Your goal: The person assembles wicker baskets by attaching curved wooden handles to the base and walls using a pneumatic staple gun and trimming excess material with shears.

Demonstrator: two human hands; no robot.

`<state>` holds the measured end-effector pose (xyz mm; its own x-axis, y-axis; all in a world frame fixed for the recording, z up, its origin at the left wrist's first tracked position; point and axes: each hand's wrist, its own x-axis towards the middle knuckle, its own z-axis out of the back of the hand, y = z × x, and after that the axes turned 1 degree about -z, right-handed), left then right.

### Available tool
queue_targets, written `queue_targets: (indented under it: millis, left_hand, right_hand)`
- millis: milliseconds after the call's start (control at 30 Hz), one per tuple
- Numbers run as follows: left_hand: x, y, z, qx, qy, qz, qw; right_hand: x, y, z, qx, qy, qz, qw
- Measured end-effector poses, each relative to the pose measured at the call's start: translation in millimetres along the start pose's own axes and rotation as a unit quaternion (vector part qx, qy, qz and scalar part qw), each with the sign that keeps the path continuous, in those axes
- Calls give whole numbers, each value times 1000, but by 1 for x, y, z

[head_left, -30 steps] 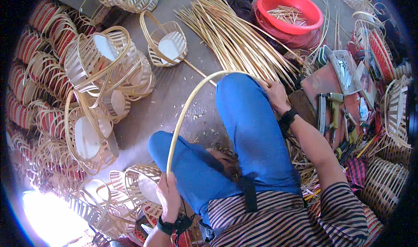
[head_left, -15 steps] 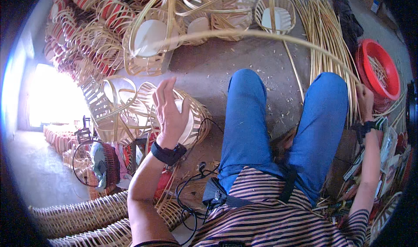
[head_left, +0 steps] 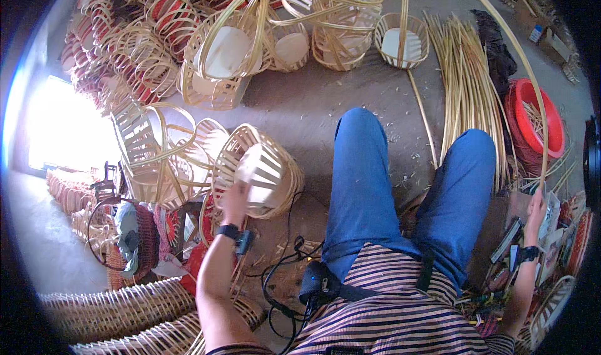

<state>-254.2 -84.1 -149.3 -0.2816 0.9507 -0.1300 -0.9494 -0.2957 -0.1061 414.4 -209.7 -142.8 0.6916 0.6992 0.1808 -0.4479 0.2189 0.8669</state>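
Your left hand (head_left: 235,195) rests against the rim of a small open-weave basket (head_left: 260,170), fingers curled onto its edge, so you are gripping it there. The basket is pale bamboo, made of upright slats with wide gaps between them and a flat whitish base, and it lies tipped on its side on the floor. Left of the basket stands a cluster of similar unfinished frames (head_left: 156,148); beyond it, farther from you, more baskets with hoop handles (head_left: 231,48) are piled. Right of the basket are your blue-trousered knees (head_left: 407,180), and beyond them a bundle of straight bamboo strips (head_left: 466,86) lies on the ground. Farthest right of the basket, your right hand (head_left: 536,208) is closed around a long bent bamboo strip (head_left: 526,73) arching upward beside a red basin (head_left: 532,120).
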Motion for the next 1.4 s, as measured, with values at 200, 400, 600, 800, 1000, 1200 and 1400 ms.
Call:
queue_targets:
  millis: [200, 400, 600, 800, 1000, 1200, 1400]
  left_hand:
    - [63, 10, 112, -287, -294, -92, 907]
    - [28, -110, 198, -330, -236, -322, 855]
    - [9, -241, 175, -280, -134, -453, 836]
    - [-10, -318, 108, -179, 18, -573, 800]
    - [-26, -337, 63, -141, 98, -587, 791]
    - [-5, -323, 76, -154, -1, -606, 780]
    - [56, -295, 150, -62, -387, -534, 749]
  right_hand:
    - [-35, 60, -27, 103, 28, -33, 994]
    - [-53, 98, -77, 147, 77, -8, 986]
    - [-66, 105, -96, 196, 112, -32, 974]
    - [-92, 128, -116, 254, 172, -67, 949]
    - [-102, 144, -125, 243, 202, -129, 940]
    - [-93, 126, -111, 17, 57, 54, 997]
    - [-59, 87, -44, -235, -78, 304, 920]
